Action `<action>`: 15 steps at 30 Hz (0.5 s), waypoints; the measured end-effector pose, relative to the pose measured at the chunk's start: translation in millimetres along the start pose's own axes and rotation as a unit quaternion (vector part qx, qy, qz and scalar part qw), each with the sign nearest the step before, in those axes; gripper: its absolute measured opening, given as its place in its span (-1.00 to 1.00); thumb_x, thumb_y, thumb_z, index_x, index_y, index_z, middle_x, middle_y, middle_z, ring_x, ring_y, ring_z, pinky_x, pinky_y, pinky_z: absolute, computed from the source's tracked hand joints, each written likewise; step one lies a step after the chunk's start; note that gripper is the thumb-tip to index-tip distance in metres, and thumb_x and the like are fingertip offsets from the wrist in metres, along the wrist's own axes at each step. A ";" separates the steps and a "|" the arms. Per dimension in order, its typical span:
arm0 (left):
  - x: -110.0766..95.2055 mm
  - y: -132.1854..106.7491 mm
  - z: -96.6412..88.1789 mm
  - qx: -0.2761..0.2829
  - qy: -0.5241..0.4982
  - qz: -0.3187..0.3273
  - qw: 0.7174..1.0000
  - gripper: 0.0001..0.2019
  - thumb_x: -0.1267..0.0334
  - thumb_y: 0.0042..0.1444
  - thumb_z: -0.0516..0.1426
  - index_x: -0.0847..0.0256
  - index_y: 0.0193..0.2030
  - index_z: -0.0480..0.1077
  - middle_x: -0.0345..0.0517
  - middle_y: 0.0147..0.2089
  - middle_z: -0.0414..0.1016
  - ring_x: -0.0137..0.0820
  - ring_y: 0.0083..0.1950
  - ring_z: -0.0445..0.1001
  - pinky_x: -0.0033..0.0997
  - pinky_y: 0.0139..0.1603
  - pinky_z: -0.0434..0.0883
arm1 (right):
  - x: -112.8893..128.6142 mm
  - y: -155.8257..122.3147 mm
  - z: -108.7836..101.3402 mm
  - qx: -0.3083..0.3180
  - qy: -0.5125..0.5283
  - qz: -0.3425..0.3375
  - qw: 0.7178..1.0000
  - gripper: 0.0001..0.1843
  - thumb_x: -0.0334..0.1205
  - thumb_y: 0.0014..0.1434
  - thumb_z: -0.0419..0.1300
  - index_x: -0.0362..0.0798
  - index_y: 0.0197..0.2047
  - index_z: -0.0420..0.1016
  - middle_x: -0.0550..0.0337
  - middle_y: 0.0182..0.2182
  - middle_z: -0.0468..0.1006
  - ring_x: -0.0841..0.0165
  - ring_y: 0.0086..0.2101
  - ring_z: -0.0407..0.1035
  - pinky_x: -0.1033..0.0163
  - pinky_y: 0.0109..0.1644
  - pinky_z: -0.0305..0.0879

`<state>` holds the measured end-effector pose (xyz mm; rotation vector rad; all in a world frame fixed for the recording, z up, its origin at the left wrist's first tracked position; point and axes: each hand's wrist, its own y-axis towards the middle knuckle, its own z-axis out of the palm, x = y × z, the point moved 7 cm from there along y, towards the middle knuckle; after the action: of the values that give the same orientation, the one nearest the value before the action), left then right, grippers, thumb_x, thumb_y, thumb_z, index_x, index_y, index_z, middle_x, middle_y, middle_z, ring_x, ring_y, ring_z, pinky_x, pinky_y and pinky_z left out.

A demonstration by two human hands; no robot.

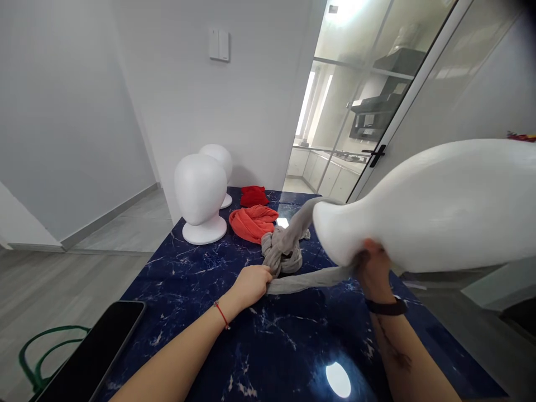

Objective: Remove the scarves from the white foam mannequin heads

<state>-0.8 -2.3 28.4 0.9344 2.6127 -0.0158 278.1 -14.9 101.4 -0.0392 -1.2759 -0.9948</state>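
A grey scarf (312,281) is stretched between my hands, with its bunched, knotted part (280,251) on the table. My left hand (252,286) is closed on the scarf beside that bunch. My right hand (374,271), slightly blurred, is closed around the scarf's lower strand and presses against the neck of a white mannequin head (456,206). This head lies tilted sideways above the table, its base pointing left and its far end cut off by the frame. The scarf's upper strand passes behind the base. What else supports the head is hidden.
Two more white mannequin heads, one in front (200,192) and one behind (220,159), stand upright. Beside them lie a coral cloth (251,220) and a red cloth (254,196). A phone-like black device (90,352) sits at the left edge of the dark-blue marbled table (268,346).
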 end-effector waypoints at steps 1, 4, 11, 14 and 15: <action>8.3 0.2 -0.5 -0.002 -0.001 -0.019 1.000 -0.76 0.53 -0.11 -0.04 0.22 -0.58 0.38 -0.11 -0.41 0.42 -0.41 -0.37 0.38 -0.44 -0.35 0.19 | 5.5 7.0 -6.4 -0.020 0.046 -0.003 0.999 -0.61 -0.18 -0.12 0.24 -0.06 -0.16 0.44 0.18 -0.11 0.49 0.28 -0.04 0.34 -0.02 0.21 0.13; 47.5 -0.5 -16.2 -0.106 -0.066 -0.124 0.984 -0.77 0.53 -0.16 -0.06 0.22 -0.62 0.35 -0.12 -0.45 0.39 -0.41 -0.41 0.32 -0.43 -0.36 0.17 | 17.3 27.5 -20.9 -0.020 0.147 -0.022 0.989 -0.72 -0.13 -0.03 0.15 -0.06 -0.24 0.45 0.15 -0.14 0.50 0.29 -0.04 0.35 0.10 0.12 0.26; 66.5 1.6 -17.9 -0.177 -0.661 -0.150 0.714 -0.90 0.44 -0.29 0.01 0.28 -0.63 0.33 -0.21 -0.56 0.34 -0.50 -0.54 0.24 -0.55 -0.51 0.17 | -4.5 21.3 -15.5 0.005 0.138 0.083 0.987 -0.65 -0.01 -0.04 0.15 -0.01 -0.20 0.43 0.24 -0.13 0.52 0.32 0.00 0.33 0.15 0.13 0.26; 48.5 -2.6 -24.9 -0.139 -0.815 -0.123 0.549 -0.95 0.40 -0.29 0.02 0.27 -0.61 0.29 -0.23 -0.59 0.31 -0.51 -0.58 0.27 -0.53 -0.53 0.26 | -11.4 7.0 -2.6 0.014 0.108 0.087 0.990 -0.63 -0.13 -0.13 0.21 -0.02 -0.18 0.42 0.23 -0.13 0.52 0.32 0.02 0.30 0.15 0.14 0.26; 46.7 -5.3 -31.5 -0.139 -0.842 -0.112 0.509 -0.95 0.40 -0.28 0.02 0.26 -0.59 0.29 -0.23 -0.60 0.30 -0.49 -0.59 0.29 -0.50 -0.51 0.31 | -12.5 3.9 0.7 0.020 0.103 0.084 0.991 -0.62 -0.15 -0.14 0.21 -0.02 -0.18 0.42 0.22 -0.12 0.51 0.31 0.04 0.29 0.15 0.14 0.26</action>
<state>-48.0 26.2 41.3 0.0716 0.7311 -0.3557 280.6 -4.8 93.5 -0.0117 -1.0846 -0.8065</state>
